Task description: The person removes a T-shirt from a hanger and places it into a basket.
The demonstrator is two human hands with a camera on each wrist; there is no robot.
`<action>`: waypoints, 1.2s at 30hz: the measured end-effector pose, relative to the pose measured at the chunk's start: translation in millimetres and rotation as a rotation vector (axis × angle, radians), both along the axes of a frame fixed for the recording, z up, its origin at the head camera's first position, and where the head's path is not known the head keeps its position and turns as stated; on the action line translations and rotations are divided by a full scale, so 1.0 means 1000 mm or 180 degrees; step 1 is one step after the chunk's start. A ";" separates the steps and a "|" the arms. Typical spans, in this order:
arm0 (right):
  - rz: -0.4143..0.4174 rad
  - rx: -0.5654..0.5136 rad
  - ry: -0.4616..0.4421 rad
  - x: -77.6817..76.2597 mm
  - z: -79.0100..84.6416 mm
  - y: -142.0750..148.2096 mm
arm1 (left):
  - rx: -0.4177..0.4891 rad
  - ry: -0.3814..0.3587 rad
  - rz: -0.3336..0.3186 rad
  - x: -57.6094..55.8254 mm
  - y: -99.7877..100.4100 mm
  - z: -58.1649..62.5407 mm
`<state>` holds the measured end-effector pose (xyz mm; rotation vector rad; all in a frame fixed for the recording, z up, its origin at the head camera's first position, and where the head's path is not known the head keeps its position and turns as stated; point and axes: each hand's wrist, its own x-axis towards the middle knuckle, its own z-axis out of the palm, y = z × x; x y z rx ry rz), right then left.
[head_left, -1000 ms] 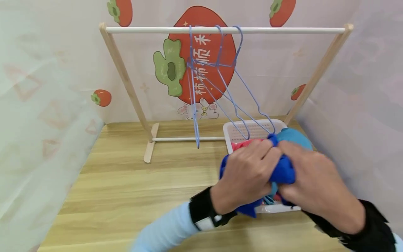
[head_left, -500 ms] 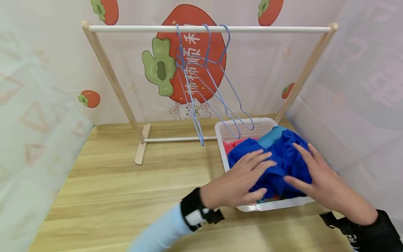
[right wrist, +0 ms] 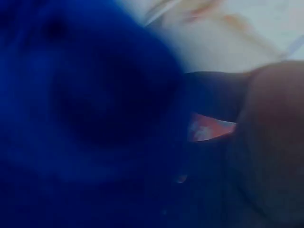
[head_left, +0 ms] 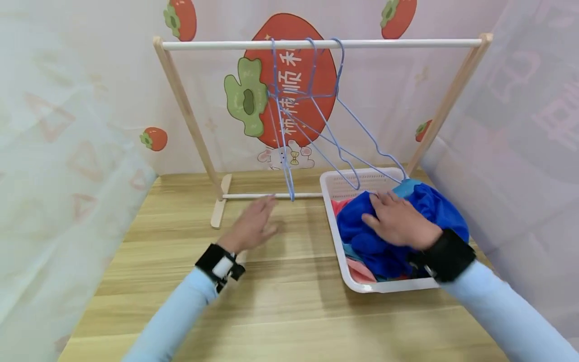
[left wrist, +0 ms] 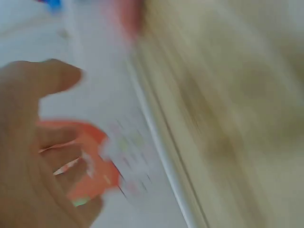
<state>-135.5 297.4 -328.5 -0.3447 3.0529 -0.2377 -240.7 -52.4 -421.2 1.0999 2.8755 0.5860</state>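
A crumpled royal-blue cloth (head_left: 375, 234) lies on top of other clothes in the white plastic basket (head_left: 336, 241). My right hand (head_left: 400, 218) rests on this cloth, palm down with its fingers stretched forward. In the dark right wrist view, blue fabric (right wrist: 95, 109) fills the left side and the fingers reach toward it. Over the wooden tabletop to the left, my left hand (head_left: 251, 226) is relaxed and holds nothing. The left wrist view is blurred; it shows the same hand (left wrist: 47, 142) with its thumb apart from the fingers.
Three thin blue hangers (head_left: 336, 141) hang from the white rod (head_left: 407, 43) of a wooden-legged rack. The rightmost ones reach down over the basket. A lower white bar (head_left: 253, 196) runs behind my left hand. Printed sheets (head_left: 534, 151) enclose the back and sides.
Both hands gripped the bunched blue cloth, then let go, leaving it spread loosely in the basket. My left hand has moved left, away from the basket; my right hand has moved onto the cloth.
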 end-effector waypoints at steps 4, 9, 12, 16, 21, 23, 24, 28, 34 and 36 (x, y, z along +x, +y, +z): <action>-0.0119 -0.0011 0.0025 -0.059 -0.007 0.004 | -0.0281 0.0198 0.0518 -0.046 -0.012 0.004; -0.0221 0.0123 0.0553 -0.112 -0.011 -0.008 | -0.0538 0.0551 0.1040 -0.087 -0.009 0.022; -0.0389 0.0239 0.0720 -0.122 -0.011 -0.024 | -0.0694 0.0463 0.1266 -0.093 -0.005 0.036; -0.0507 0.0162 0.0686 -0.130 -0.012 -0.039 | -0.0783 0.0327 0.1343 -0.087 0.000 0.049; -0.0651 -0.0079 0.0764 -0.126 -0.011 -0.035 | -0.0919 0.0378 0.1285 -0.081 0.009 0.055; -0.0663 -0.0094 0.0788 -0.122 -0.013 -0.035 | -0.0959 0.0393 0.1279 -0.082 0.011 0.052; -0.0656 -0.0109 0.0799 -0.122 -0.016 -0.035 | -0.0973 0.0391 0.1284 -0.082 0.011 0.051; -0.0646 -0.0030 0.0708 -0.118 -0.016 -0.036 | -0.0969 0.0380 0.1306 -0.082 0.010 0.046; -0.0664 0.0099 0.0723 -0.137 -0.020 -0.029 | -0.0895 0.0354 0.1356 -0.084 0.008 0.048; -0.0645 0.0151 0.0791 -0.151 -0.027 -0.023 | -0.0882 0.0343 0.1390 -0.083 0.007 0.051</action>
